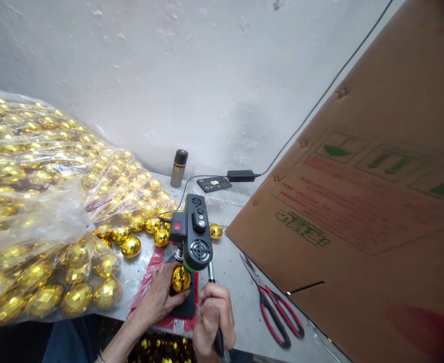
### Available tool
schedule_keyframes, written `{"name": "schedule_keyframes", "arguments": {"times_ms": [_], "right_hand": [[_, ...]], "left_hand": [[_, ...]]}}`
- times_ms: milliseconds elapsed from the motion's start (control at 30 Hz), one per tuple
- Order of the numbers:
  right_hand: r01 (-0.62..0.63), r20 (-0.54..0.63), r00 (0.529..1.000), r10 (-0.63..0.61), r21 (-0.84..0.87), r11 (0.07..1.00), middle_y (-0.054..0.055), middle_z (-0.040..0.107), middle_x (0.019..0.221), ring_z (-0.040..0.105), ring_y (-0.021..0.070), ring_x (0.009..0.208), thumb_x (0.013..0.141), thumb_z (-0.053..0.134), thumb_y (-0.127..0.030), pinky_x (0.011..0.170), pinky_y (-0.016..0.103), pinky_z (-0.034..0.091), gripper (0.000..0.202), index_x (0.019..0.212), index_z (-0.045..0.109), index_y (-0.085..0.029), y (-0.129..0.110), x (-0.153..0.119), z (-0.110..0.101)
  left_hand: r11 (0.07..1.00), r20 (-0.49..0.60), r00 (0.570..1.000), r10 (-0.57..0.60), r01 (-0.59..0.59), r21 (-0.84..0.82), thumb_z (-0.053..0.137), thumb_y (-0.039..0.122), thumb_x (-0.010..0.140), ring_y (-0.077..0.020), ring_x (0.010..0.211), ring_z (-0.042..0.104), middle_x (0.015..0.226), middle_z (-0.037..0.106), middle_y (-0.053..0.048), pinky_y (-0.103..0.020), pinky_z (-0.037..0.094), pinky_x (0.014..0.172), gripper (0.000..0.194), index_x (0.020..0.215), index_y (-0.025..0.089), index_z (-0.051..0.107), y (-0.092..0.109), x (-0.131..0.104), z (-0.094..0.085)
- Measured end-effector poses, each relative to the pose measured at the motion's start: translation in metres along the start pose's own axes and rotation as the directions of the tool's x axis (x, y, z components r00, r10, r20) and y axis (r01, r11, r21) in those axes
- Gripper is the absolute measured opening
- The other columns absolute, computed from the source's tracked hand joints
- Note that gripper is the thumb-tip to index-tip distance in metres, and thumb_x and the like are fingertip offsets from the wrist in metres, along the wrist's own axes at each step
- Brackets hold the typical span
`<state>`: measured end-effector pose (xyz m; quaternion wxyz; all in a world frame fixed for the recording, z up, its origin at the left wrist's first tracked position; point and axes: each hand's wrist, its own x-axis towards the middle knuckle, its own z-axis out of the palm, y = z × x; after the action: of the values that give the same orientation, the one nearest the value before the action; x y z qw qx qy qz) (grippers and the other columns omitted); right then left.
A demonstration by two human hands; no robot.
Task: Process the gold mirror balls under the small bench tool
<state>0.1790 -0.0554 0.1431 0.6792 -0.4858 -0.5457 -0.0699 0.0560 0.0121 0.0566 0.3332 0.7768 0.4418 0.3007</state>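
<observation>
Between the thumb and fingers of my left hand (160, 292) sits a gold mirrored ball (180, 279), held on the black base (184, 306) of a small bench press. The ball is right under the head of the press (198, 233), which is black with round vents; whether the two touch is hidden. My right hand (213, 318) is wrapped round the black-gripped metal lever (219, 340) at the press's right side. Red plastic sheeting (146, 282) lies beneath the base.
Clear bags (36, 212) bulging with gold balls fill the left. Loose balls (131, 247) lie beside the press. Red-handled scissors (275, 307) and a large cardboard box (343, 212) stand right. Behind are a bottle (178, 169), a dark patterned card (214, 184) and a power adapter (240, 175).
</observation>
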Motion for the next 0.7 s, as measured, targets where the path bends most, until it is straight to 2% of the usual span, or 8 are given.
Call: {"name": "schedule_keyframes", "arguments": {"times_ms": [133, 333, 467, 600, 700], "right_hand": [[-0.006, 0.013, 1.0, 0.006, -0.002, 1.0, -0.003, 0.057, 0.076, 0.056, 0.0133, 0.067, 0.109, 0.04, -0.023, 0.066, 0.028, 0.044, 0.035, 0.078, 0.054, -0.024, 0.0, 0.0, -0.001], [0.034, -0.003, 0.999, -0.034, 0.016, 0.999, -0.004, 0.057, 0.076, 0.056, 0.0123, 0.066, 0.11, 0.04, -0.023, 0.076, 0.029, 0.048, 0.036, 0.078, 0.055, -0.023, 0.001, 0.002, -0.001], [0.035, 0.008, 0.999, -0.035, 0.037, 0.999, -0.002, 0.058, 0.076, 0.057, 0.0137, 0.068, 0.11, 0.041, -0.021, 0.07, 0.029, 0.047, 0.034, 0.079, 0.056, -0.023, 0.006, -0.001, 0.001], [0.08, -0.046, 0.996, -0.078, 0.042, 0.996, -0.002, 0.057, 0.073, 0.055, 0.0137, 0.065, 0.109, 0.043, -0.021, 0.069, 0.03, 0.046, 0.035, 0.076, 0.054, -0.023, 0.01, -0.002, 0.004], [0.053, -0.045, 0.998, -0.051, 0.039, 0.998, -0.002, 0.056, 0.072, 0.055, 0.0141, 0.065, 0.109, 0.043, -0.022, 0.07, 0.03, 0.046, 0.036, 0.075, 0.054, -0.023, 0.01, -0.002, 0.004]], "left_hand": [[1.0, 0.004, 1.0, -0.015, 0.015, 0.002, 0.073, 0.037, 0.088, -0.0333, 0.11, 0.061, 0.116, 0.068, -0.01, -0.049, 0.052, 0.098, 0.044, 0.127, 0.023, 0.062, 0.0, 0.0, 0.0], [1.0, -0.028, 0.999, 0.022, -0.022, -0.007, 0.073, 0.038, 0.089, -0.0324, 0.111, 0.061, 0.119, 0.068, -0.01, -0.049, 0.051, 0.099, 0.047, 0.132, 0.024, 0.06, -0.007, 0.0, 0.006], [1.0, -0.027, 1.0, 0.015, -0.016, -0.01, 0.074, 0.037, 0.088, -0.0325, 0.112, 0.061, 0.121, 0.068, -0.011, -0.05, 0.051, 0.101, 0.051, 0.135, 0.023, 0.059, -0.009, 0.0, 0.009], [1.0, -0.013, 1.0, 0.017, -0.017, -0.017, 0.075, 0.037, 0.088, -0.0334, 0.114, 0.061, 0.124, 0.068, -0.012, -0.051, 0.05, 0.102, 0.053, 0.137, 0.023, 0.059, -0.009, 0.001, 0.007], [1.0, 0.009, 1.0, 0.013, -0.013, -0.019, 0.074, 0.037, 0.088, -0.0341, 0.115, 0.061, 0.125, 0.068, -0.012, -0.052, 0.05, 0.103, 0.054, 0.137, 0.023, 0.059, -0.008, 0.002, 0.006]]}}
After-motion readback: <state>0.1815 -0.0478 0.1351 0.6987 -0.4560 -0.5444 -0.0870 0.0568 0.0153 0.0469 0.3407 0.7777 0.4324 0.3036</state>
